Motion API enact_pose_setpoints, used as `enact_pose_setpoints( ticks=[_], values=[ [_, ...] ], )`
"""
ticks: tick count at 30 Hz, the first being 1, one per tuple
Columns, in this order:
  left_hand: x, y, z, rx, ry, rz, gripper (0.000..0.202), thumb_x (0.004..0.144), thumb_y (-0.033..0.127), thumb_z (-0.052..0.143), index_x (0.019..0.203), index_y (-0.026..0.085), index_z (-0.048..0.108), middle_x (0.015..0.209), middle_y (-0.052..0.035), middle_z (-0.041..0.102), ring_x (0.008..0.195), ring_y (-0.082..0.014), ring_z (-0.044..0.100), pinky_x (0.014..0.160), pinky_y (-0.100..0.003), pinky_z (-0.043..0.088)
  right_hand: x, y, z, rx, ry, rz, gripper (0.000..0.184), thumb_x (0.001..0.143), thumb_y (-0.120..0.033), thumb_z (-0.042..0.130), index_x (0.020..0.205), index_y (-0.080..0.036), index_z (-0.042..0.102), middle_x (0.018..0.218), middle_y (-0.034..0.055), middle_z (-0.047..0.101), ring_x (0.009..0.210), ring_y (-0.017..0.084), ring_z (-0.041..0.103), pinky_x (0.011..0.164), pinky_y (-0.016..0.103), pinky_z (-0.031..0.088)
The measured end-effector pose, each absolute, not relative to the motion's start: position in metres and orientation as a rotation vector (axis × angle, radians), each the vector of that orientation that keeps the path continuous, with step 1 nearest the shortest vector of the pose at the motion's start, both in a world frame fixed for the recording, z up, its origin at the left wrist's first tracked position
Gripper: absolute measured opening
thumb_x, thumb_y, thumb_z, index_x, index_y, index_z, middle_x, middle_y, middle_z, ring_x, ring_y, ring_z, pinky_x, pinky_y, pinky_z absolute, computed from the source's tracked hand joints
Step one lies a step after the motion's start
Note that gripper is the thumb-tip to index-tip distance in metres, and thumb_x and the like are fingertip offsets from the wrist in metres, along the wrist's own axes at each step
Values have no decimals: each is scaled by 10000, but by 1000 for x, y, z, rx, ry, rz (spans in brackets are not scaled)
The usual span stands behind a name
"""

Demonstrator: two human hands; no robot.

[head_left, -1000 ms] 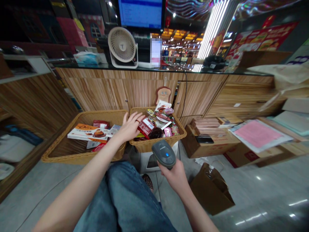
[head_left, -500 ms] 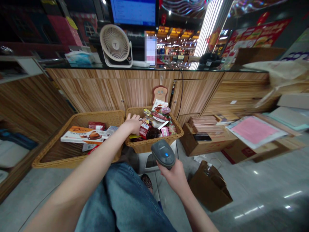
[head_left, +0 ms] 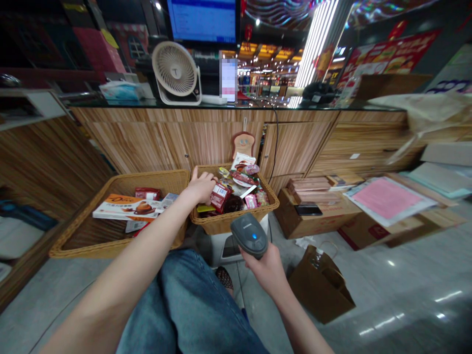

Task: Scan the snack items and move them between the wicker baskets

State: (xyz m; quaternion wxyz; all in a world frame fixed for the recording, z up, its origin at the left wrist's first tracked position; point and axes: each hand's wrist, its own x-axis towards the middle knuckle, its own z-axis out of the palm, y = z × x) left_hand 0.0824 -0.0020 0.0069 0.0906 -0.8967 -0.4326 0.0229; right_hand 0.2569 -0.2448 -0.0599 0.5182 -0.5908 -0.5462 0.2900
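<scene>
My left hand (head_left: 202, 189) reaches into the right wicker basket (head_left: 216, 227), its fingers closed on the edge of a dark red snack packet (head_left: 220, 195) with a white barcode label. Partly hidden by the packet, the fingertips lie on its far side. Beside the packet sit a dark round container (head_left: 233, 203), a pink packet (head_left: 251, 200) and other wrapped sweets. In front of this basket, my right hand (head_left: 271, 268) is wrapped round the handle of a grey barcode scanner (head_left: 249, 234) with a lit blue light, its head towards the packet.
The left wicker basket (head_left: 81, 252) holds a Dove chocolate box (head_left: 127, 207) and a red packet (head_left: 147, 192). On the counter stand a fan (head_left: 175, 69) and a monitor (head_left: 202, 19). Cardboard boxes (head_left: 332, 223) with a phone (head_left: 308, 210) and a brown paper bag (head_left: 320, 287) are at right.
My left hand has shifted slightly left, and the dark red packet has come with it, showing more of its face. My right hand keeps the scanner in nearly the same place.
</scene>
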Motion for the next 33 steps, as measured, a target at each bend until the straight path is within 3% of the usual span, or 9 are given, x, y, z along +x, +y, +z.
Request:
enact_pose_setpoints(
  ticks=[7, 14, 33],
  values=[
    [72, -45, 5, -2380, -1212, -516, 824, 721, 165, 747, 1507, 174, 502, 1432, -193, 585, 1416, -399, 452, 1274, -693, 15, 255, -244, -61, -1410, -1308, 691, 234, 807, -391, 686, 669, -223, 599, 546, 39, 657, 612, 257, 693, 512, 288, 503],
    [55, -81, -23, -2326, -1354, -791, 939, 721, 193, 809, 1568, 240, 406, 1518, -178, 532, 1490, -422, 382, 1271, -694, 89, 249, -240, -60, -1399, -1308, 658, 231, 810, -396, 692, 675, -223, 618, 584, 53, 693, 635, 274, 721, 521, 302, 529],
    [54, -84, -28, -2271, -1386, -879, 967, 741, 221, 828, 1589, 244, 365, 1528, -181, 512, 1491, -418, 372, 1266, -675, 124, 245, -238, -50, -1423, -1336, 622, 227, 796, -414, 676, 693, -216, 633, 587, 74, 700, 707, 298, 740, 552, 306, 524]
  ],
)
